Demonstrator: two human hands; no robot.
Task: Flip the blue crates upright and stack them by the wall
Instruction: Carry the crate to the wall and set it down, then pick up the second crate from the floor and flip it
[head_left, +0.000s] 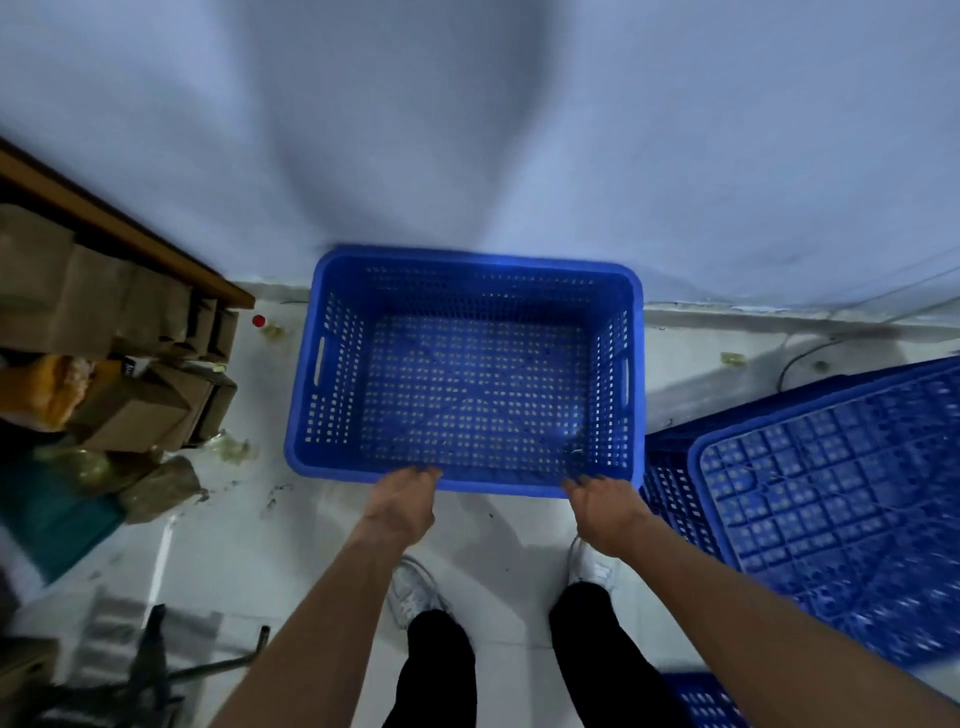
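An upright blue perforated crate (332, 364) stands on the floor with its far side against the pale wall (467, 130). My left hand (402, 496) grips its near rim left of centre, fingers curled over the edge. My right hand (602, 501) grips the same rim near the right corner. To the right lies an upside-down blue crate (831, 499), its ribbed bottom facing up, and it seems to rest on another crate. A corner of one more blue crate (701, 699) shows at the bottom edge.
Cardboard boxes (130, 410) and bags pile up at the left beside a wooden ledge (130, 234). A small red-capped bottle (260, 322) lies by the wall. Dark metal items (156, 665) lie at the lower left. My feet stand on the white floor (260, 530).
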